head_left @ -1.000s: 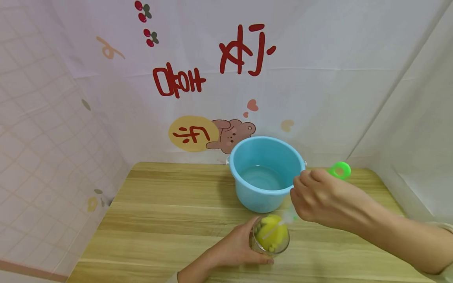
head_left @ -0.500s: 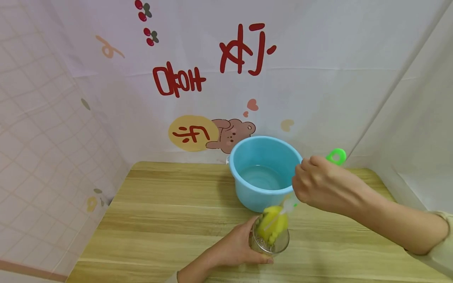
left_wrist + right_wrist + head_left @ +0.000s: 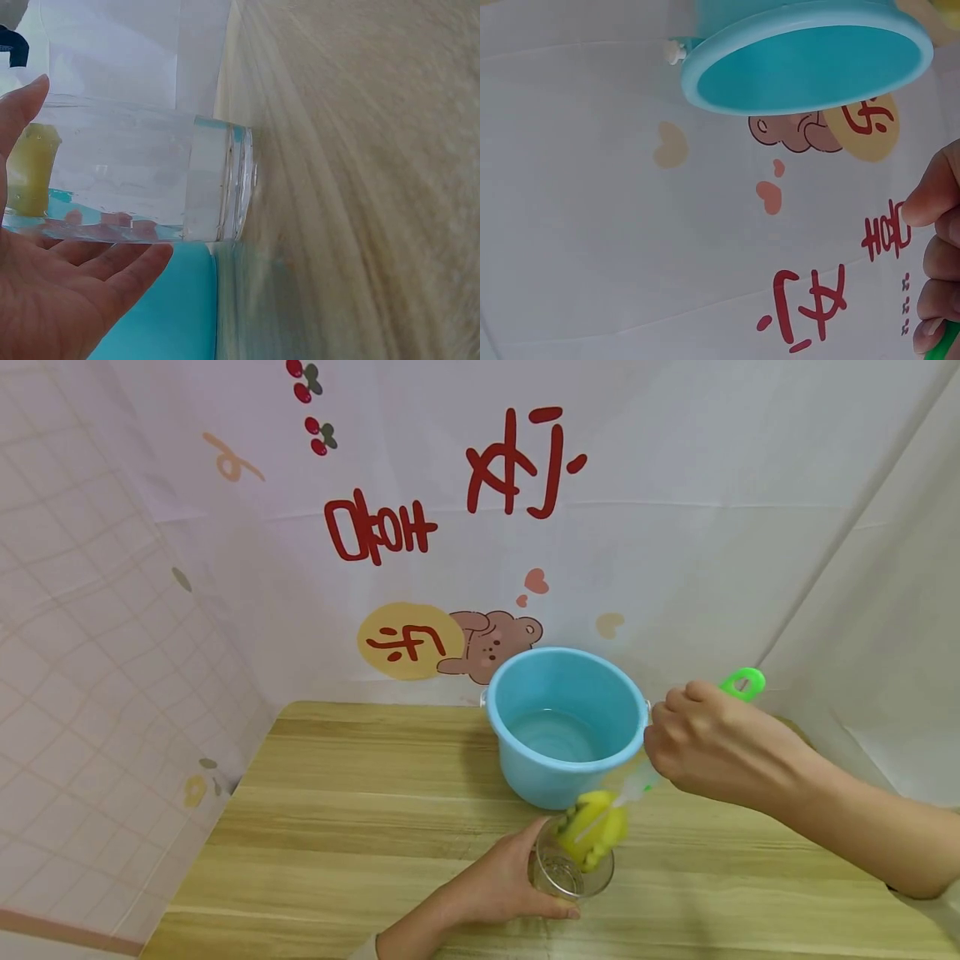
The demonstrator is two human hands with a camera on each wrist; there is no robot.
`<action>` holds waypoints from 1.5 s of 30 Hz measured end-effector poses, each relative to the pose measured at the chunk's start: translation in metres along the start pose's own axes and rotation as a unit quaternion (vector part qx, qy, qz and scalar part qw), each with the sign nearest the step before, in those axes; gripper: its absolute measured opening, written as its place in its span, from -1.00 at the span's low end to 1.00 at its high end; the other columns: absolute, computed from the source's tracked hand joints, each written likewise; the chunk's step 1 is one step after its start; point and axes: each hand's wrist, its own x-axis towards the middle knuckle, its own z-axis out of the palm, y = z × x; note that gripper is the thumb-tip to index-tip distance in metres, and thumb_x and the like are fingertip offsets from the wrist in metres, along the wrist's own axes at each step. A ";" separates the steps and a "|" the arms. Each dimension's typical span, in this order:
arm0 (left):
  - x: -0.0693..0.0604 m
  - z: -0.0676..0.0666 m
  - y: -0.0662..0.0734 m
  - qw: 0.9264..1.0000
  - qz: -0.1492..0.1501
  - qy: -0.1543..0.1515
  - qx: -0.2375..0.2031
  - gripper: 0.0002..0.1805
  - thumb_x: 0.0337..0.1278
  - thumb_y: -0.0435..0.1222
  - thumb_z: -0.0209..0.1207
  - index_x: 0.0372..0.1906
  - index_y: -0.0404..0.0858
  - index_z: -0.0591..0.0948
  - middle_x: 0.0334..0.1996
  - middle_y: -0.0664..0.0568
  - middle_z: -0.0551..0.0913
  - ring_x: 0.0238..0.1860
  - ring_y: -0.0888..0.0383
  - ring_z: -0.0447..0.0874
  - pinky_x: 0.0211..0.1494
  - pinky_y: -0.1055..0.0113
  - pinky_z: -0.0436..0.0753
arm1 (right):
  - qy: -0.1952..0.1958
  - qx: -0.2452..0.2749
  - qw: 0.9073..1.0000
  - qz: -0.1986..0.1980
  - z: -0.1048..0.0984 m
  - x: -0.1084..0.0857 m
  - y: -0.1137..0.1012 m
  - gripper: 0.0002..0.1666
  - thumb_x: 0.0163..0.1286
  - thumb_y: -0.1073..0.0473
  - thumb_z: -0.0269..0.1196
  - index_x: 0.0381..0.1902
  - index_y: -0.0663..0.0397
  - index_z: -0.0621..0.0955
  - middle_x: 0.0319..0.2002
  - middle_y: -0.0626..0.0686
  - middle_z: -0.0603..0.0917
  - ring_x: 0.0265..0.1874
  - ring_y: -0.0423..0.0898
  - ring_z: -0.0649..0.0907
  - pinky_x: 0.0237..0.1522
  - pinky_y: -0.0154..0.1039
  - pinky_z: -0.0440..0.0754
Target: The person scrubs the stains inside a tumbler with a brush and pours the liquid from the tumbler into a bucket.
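Note:
My left hand (image 3: pixel 498 878) grips a clear drinking glass (image 3: pixel 561 877) near the table's front, with fingers and thumb on opposite sides. In the left wrist view the glass (image 3: pixel 127 169) stands with its base on or just above the wood. My right hand (image 3: pixel 723 743) is curled round the handle of a cup brush, whose green looped end (image 3: pixel 751 682) sticks out behind the fist. The brush's yellow sponge head (image 3: pixel 596 828) sits in the mouth of the glass, its lower end just inside and its upper part above the rim. Much of the handle is hidden by the right hand.
A light-blue bucket (image 3: pixel 517 772) stands behind the glass, with what looks like shallow water at its bottom. The wooden table (image 3: pixel 352 810) runs back to a white printed cloth (image 3: pixel 675 527) hanging behind it. More cloth hangs at both sides.
My right hand has risen and moved right, drawing the sponge head up from deep in the glass to its mouth. The left hand and glass have stayed in place.

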 end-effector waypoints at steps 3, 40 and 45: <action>0.000 0.000 0.000 1.000 0.003 0.001 0.002 0.04 -0.01 0.02 0.61 0.54 0.21 0.24 0.29 0.34 0.51 0.31 0.24 0.51 0.38 0.32 0.47 | -0.001 0.004 1.000 0.003 0.000 -0.004 -0.001 -0.63 0.15 0.65 -0.31 -0.65 0.14 0.02 -0.68 0.03 0.07 -0.64 -0.14 0.07 -0.49 -0.30 0.04; 0.001 -0.001 0.000 1.000 -0.021 -0.005 -0.001 -0.08 0.00 0.02 0.60 0.44 0.16 0.35 0.29 0.32 0.50 0.25 0.36 0.47 0.26 0.34 0.52 | 0.028 -0.019 0.999 -0.014 -0.022 0.007 -0.012 -0.70 0.12 0.65 -0.22 -0.63 0.27 0.04 -0.68 0.08 0.11 -0.64 -0.12 0.08 -0.49 -0.33 0.05; 0.001 -0.001 0.000 1.000 -0.019 -0.009 -0.014 -0.04 0.01 0.02 0.60 0.49 0.18 0.31 0.28 0.35 0.50 0.24 0.37 0.48 0.31 0.34 0.50 | 0.025 -0.010 0.999 -0.016 -0.021 0.012 -0.012 -0.71 0.08 0.63 -0.19 -0.62 0.26 0.05 -0.68 0.07 0.11 -0.63 -0.13 0.08 -0.49 -0.33 0.03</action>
